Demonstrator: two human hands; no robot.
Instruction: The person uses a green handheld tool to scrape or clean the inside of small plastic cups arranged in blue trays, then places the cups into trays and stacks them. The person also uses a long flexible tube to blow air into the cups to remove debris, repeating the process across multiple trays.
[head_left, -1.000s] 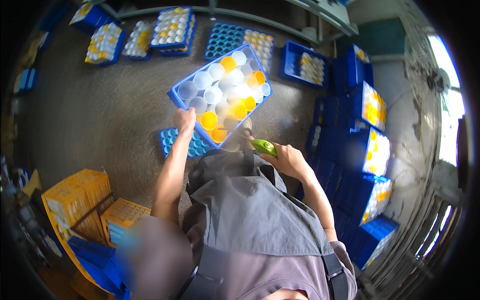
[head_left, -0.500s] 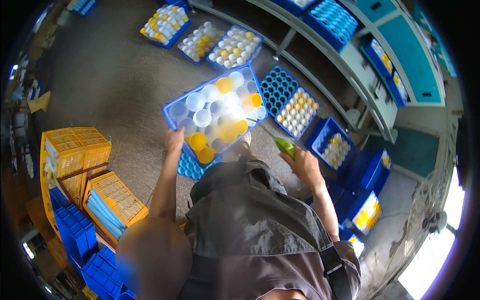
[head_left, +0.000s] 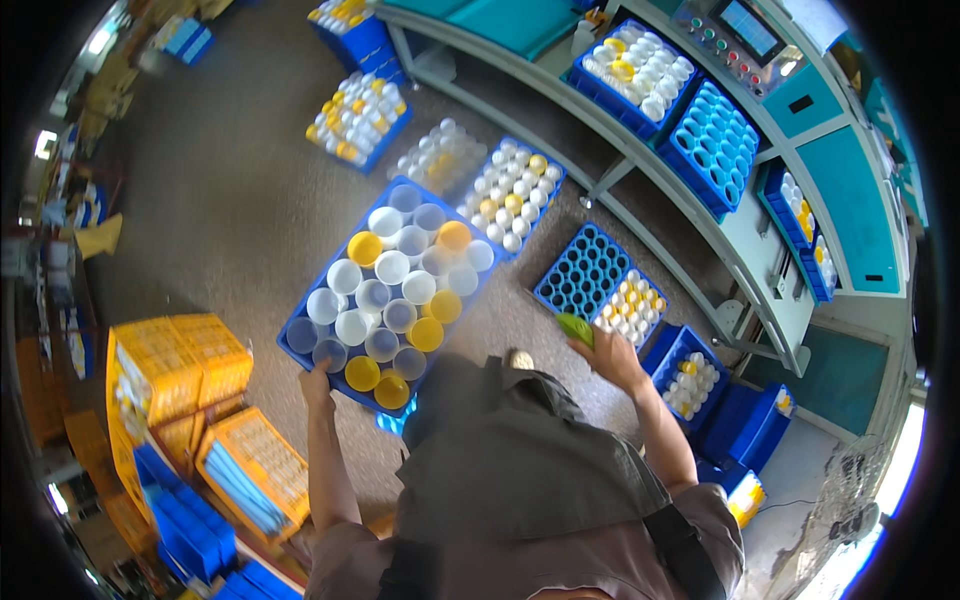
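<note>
My left hand point(head_left: 316, 387) grips the near-left corner of a blue crate point(head_left: 382, 403), which hangs tilted in front of me. Rows of open-topped white tubes point(head_left: 392, 267) and some yellow tubes point(head_left: 362, 374) stand inside it. My right hand point(head_left: 615, 358) is closed around a bright green hand tool point(head_left: 574, 327), held apart from the crate on its right. The palm hides much of that tool, so its exact kind is unclear.
Tube-filled crates point(head_left: 516, 200) stand on the floor ahead. An empty-celled tray point(head_left: 580, 270) lies right of them. A metal bench point(head_left: 640, 160) with a control panel point(head_left: 740, 40) runs along the right. Yellow baskets point(head_left: 180, 360) and blue bins point(head_left: 190, 520) stack at left.
The crate has swung left and downward in the view, turning more lengthwise. My right hand keeps the green tool, slightly lower. The view has shifted, showing more of the bench.
</note>
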